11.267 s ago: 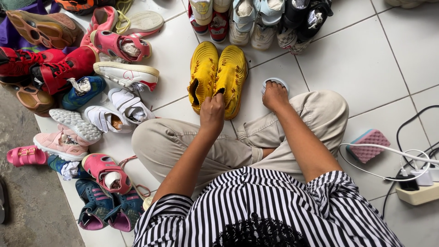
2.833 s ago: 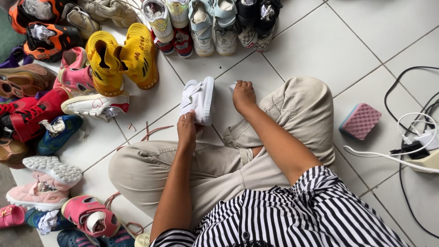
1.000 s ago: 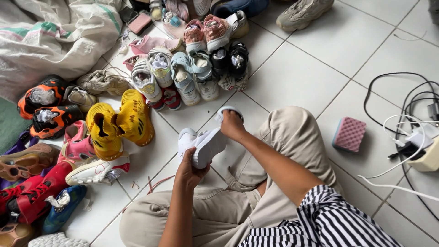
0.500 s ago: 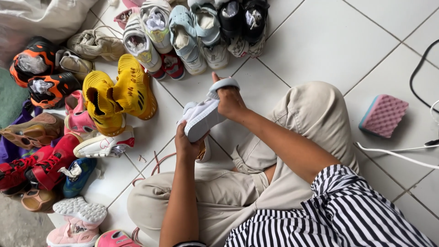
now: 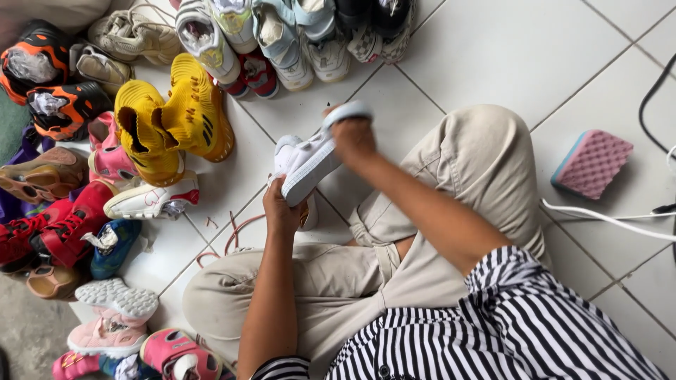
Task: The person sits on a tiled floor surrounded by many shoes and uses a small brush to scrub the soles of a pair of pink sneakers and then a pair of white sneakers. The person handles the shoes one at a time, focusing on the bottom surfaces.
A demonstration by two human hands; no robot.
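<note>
The left hand [image 5: 282, 207] and right hand [image 5: 352, 137] both had fingers closed on a pair of small white shoes [image 5: 306, 165], held above the lap; the yellow high-tops [image 5: 172, 119] already stood paired beside the shoe row [image 5: 282, 35]; loose shoes [image 5: 105, 246] at the left apparently remained unsorted.

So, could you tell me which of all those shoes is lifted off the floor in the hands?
The white shoe, held up between the left hand and right hand. Every other shoe, including the yellow pair, rests on the tiled floor.

View: I have one head camera only.
Facing: steeply down over my lap onto the tiled floor [image 5: 507, 49].
Range: close, arm's reach.
</note>
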